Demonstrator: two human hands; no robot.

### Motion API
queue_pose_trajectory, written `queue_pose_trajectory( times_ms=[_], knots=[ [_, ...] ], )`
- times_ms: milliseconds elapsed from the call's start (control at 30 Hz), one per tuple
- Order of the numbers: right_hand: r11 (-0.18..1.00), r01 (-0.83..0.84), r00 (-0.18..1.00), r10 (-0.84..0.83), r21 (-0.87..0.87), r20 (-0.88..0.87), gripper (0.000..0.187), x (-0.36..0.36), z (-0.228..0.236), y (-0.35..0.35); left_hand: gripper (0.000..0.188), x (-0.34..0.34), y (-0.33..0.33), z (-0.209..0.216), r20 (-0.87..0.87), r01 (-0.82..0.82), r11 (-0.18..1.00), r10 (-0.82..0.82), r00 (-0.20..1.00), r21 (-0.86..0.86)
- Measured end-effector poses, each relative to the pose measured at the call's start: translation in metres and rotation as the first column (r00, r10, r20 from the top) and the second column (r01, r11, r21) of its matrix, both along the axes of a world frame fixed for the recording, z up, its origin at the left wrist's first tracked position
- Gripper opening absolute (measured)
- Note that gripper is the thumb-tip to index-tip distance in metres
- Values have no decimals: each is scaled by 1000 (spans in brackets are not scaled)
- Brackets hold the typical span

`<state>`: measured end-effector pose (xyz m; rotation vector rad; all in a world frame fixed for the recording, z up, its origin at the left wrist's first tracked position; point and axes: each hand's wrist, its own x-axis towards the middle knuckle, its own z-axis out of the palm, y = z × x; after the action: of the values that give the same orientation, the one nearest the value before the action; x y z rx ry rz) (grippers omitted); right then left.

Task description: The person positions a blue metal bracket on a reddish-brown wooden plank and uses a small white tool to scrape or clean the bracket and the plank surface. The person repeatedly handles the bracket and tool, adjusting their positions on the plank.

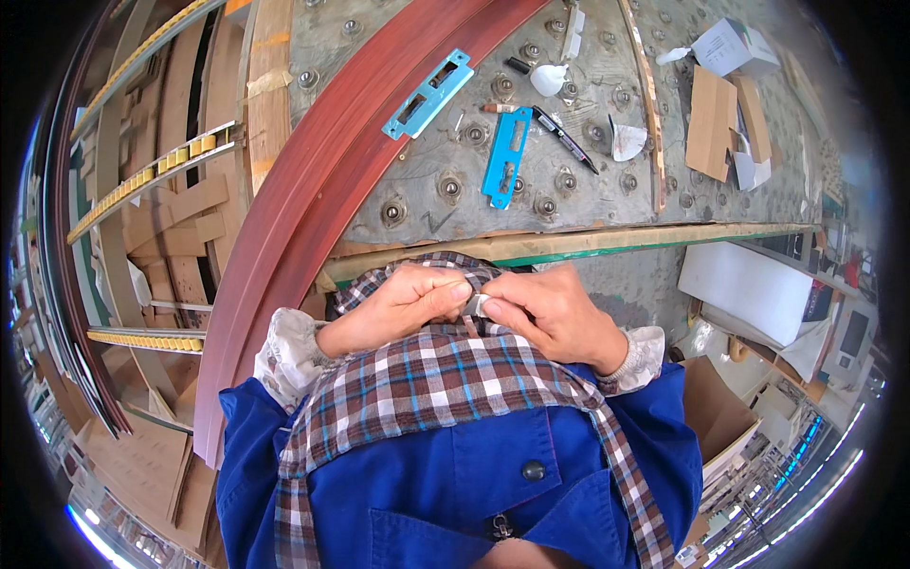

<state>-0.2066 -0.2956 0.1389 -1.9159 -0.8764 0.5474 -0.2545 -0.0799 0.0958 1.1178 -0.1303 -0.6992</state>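
My left hand (408, 302) and my right hand (555, 308) meet in front of my checked apron (436, 375). Both are closed, thumbs and fingertips pinching a small greyish-white piece (480, 303) between them. Fingers cover most of it, so its kind cannot be made out. Beyond my hands, a long reddish-brown moulded board (313, 171) slants across the bench edge. One light-blue slotted plate (427, 93) lies on that board. A second blue slotted plate (510, 156) rests on the metal bench top, beside a black marker pen (564, 139).
The grey bench (408, 180) is studded with ball rollers. On it are a white bottle (548, 80), a cardboard piece (709, 123) and a small box (735, 47). Roller rails (156, 175) stand at left. A white block (744, 289) and an open carton (716, 408) are at right.
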Motion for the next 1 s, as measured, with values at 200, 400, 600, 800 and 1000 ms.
queue_pose_trajectory(
  times_ms=[200,400,600,800,1000],
  knots=[
    [993,-121,990,121,6,-72,10,-7,2,-8,29,3,7,1,-226,-334,923,289,930,-191],
    [992,117,989,-112,43,-95,20,1,6,-9,38,4,4,-3,48,-203,974,199,979,99],
    [998,21,1000,-22,-63,-10,51,17,9,4,33,15,1,3,-65,-88,996,88,994,15],
    [988,9,956,38,-155,292,59,20,3,9,33,19,1,5,-136,-73,997,68,988,-26],
    [973,-7,911,101,-229,400,56,20,10,13,33,19,2,8,-133,-19,999,14,991,-39]
  ],
)
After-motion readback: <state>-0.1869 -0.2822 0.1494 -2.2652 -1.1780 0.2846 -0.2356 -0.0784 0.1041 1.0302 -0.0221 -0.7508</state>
